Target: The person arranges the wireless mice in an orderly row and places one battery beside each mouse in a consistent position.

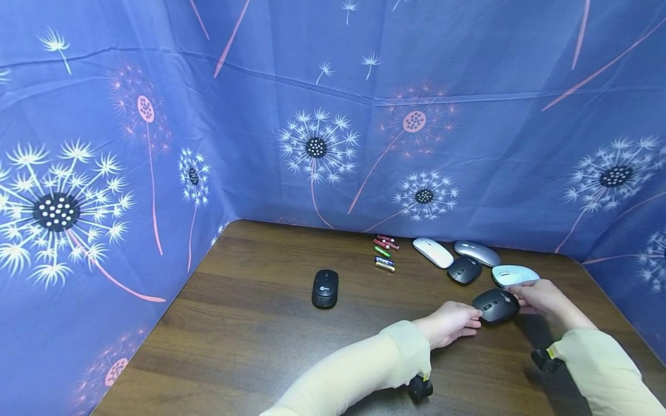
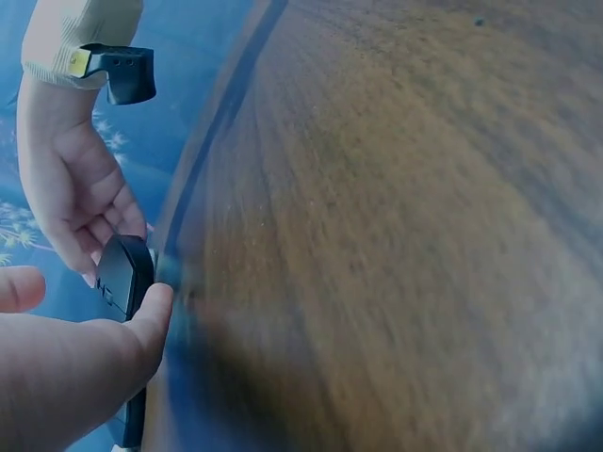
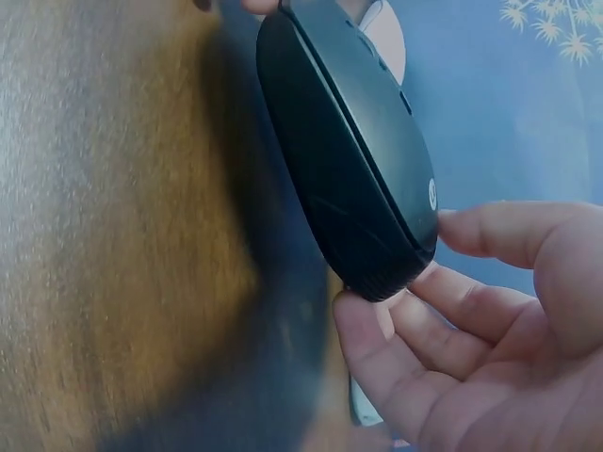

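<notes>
Between the two hands a black mouse (image 1: 496, 305) is held at its ends, above the wooden table. My right hand (image 1: 541, 300) pinches its right end; the right wrist view shows thumb and fingers of this hand (image 3: 480, 330) round the end of the mouse (image 3: 349, 151) with the small logo. At the other end, the fingers of my left hand (image 1: 451, 323) touch the mouse's edge. The left wrist view has the left hand (image 2: 85, 358) beside the dark mouse (image 2: 126, 273), with the right hand (image 2: 85, 179) beyond it.
Behind the hands lie a white mouse (image 1: 433, 252), a grey mouse (image 1: 477, 253), a smaller black mouse (image 1: 465, 270) and a pale mint mouse (image 1: 514, 274). Several batteries (image 1: 384, 262) lie left of these. Another black mouse (image 1: 325, 288) is on the table (image 1: 234, 335); a blue patterned cloth (image 1: 250, 115) hangs behind.
</notes>
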Demonstrator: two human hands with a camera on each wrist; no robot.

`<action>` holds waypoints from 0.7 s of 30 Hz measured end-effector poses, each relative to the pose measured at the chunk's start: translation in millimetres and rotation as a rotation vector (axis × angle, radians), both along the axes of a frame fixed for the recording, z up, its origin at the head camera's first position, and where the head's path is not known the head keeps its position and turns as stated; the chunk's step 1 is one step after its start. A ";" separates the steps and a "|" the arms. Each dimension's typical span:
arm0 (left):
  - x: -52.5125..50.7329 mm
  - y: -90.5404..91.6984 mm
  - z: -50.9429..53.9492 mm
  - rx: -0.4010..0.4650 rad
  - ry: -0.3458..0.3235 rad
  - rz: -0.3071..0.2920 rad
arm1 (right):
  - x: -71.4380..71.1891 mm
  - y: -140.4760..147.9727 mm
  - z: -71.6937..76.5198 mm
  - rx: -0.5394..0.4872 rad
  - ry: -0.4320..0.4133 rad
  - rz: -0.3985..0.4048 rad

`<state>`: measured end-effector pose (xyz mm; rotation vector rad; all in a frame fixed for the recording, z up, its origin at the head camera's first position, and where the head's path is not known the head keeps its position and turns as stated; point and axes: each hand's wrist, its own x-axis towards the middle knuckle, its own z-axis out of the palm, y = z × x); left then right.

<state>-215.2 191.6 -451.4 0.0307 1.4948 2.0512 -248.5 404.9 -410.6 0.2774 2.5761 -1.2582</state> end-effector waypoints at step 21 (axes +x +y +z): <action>2.0 -30.2 18.6 -0.042 0.071 -0.041 | 4.4 -19.5 18.3 -0.047 0.010 0.049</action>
